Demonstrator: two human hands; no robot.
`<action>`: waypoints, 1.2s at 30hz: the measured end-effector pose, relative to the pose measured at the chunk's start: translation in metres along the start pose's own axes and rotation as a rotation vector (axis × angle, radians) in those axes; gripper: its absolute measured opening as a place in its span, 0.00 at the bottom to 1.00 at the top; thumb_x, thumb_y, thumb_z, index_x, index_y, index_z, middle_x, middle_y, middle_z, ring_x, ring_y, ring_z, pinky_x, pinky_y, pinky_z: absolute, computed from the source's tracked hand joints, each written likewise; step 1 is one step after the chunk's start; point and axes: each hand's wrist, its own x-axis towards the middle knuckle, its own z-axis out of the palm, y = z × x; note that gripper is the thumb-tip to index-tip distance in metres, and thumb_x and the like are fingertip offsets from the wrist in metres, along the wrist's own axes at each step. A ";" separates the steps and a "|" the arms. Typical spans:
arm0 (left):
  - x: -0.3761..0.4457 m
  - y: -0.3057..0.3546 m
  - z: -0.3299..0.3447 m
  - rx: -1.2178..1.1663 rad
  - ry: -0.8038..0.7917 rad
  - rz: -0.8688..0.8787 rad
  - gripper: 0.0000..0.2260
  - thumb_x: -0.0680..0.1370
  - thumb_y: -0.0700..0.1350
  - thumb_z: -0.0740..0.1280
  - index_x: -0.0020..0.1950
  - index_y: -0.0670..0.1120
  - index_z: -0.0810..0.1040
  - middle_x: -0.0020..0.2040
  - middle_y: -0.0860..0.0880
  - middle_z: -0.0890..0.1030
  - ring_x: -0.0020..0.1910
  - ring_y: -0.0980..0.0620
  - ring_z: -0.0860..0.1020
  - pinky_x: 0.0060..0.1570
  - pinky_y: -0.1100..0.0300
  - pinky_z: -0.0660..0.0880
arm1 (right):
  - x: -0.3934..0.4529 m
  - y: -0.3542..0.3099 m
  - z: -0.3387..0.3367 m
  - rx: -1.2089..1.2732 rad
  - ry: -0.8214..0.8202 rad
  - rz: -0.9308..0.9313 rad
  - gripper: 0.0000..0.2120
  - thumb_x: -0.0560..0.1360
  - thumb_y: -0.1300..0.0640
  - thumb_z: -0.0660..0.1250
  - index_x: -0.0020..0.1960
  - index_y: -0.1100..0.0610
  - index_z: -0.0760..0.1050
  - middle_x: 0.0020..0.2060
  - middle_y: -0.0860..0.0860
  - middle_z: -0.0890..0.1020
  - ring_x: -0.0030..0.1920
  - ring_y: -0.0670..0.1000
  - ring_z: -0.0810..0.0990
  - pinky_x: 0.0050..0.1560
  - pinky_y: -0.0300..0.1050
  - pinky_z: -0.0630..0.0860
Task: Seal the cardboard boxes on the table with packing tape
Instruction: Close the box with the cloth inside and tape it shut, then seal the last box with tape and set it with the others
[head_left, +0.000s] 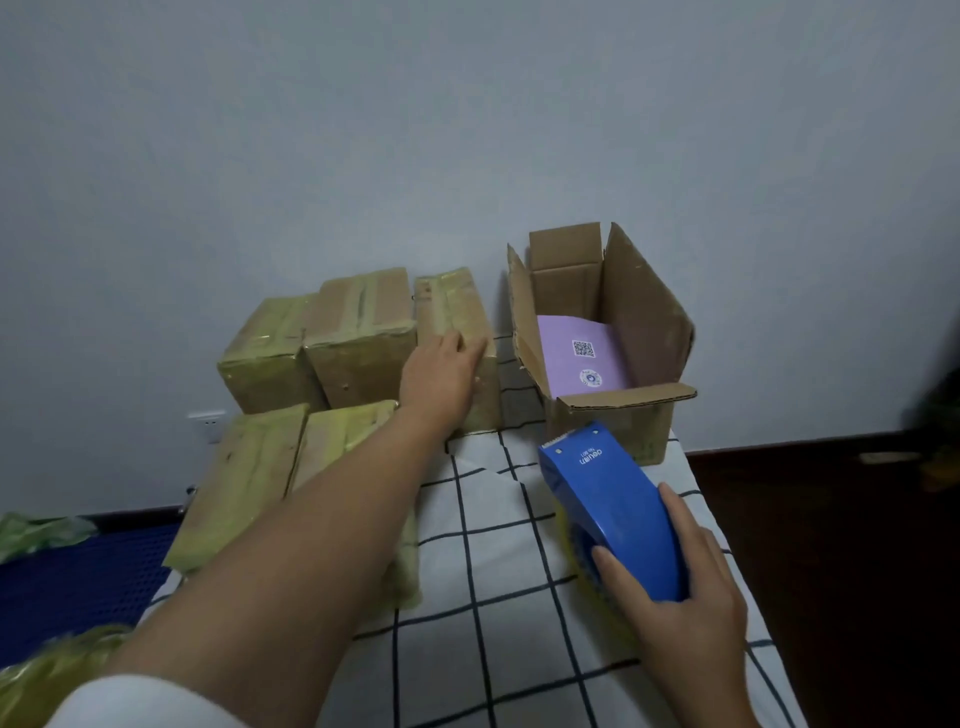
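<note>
While the left hand (441, 374) lies with straight fingers on the taped brown cardboard box (457, 332) at the far middle, the right hand (685, 582) grips the blue plastic tape dispenser (608, 499) on the checked white cloth (493, 571) — near right. Just beyond it stands an open cardboard box (649, 332) — flaps up, a lilac packet (576, 358) inside.

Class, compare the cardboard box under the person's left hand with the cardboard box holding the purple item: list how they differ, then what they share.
The box under the left hand, the taped box, has its flaps closed; the open box has its flaps up.
The taped box is covered in yellowish tape; the open box shows none on its flaps.
The taped box's contents are hidden; a purple item shows inside the open box.
Both are brown cardboard, standing on the checked cloth.
</note>
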 end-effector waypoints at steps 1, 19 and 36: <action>0.002 0.001 0.002 -0.009 0.006 0.001 0.24 0.80 0.49 0.63 0.76 0.52 0.64 0.63 0.46 0.72 0.58 0.44 0.74 0.52 0.53 0.69 | 0.000 0.000 0.000 0.000 -0.002 0.003 0.39 0.60 0.39 0.73 0.70 0.34 0.64 0.54 0.30 0.72 0.57 0.30 0.70 0.50 0.34 0.69; -0.050 0.096 -0.056 -0.290 0.025 0.310 0.22 0.79 0.51 0.66 0.73 0.53 0.69 0.68 0.52 0.75 0.69 0.50 0.69 0.67 0.54 0.58 | -0.017 -0.016 -0.044 0.065 0.131 0.013 0.35 0.67 0.56 0.80 0.68 0.39 0.68 0.56 0.30 0.72 0.57 0.27 0.71 0.49 0.24 0.69; -0.179 0.055 -0.149 -0.475 -0.431 0.292 0.07 0.81 0.42 0.63 0.42 0.45 0.71 0.47 0.44 0.76 0.48 0.45 0.74 0.51 0.50 0.72 | -0.025 -0.110 -0.124 0.114 0.364 -0.122 0.32 0.70 0.49 0.78 0.71 0.52 0.72 0.62 0.43 0.76 0.62 0.45 0.75 0.66 0.53 0.75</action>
